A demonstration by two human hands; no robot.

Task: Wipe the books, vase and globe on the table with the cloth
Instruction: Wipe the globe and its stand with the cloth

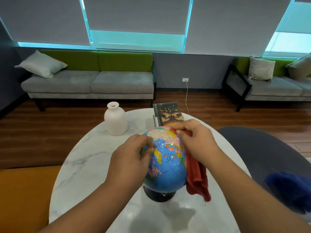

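Note:
A blue globe [168, 169] on a black base stands in the middle of the round white marble table [87, 165]. My left hand [131, 155] grips the globe's left side, fingers curled over its upper part. My right hand [196, 140] holds a red cloth [196, 179] against the globe's top right; the cloth's loose end hangs down beside the globe. Behind the globe lies a stack of books [168, 115], the top one dark with two owl faces. A white vase [115, 121] stands upright at the table's far left.
An orange seat [23, 195] sits left of the table and a dark grey seat [262, 157] with blue fabric [289, 187] on it to the right. Grey and green sofas line the far wall. A white cable [186, 98] hangs from a wall socket.

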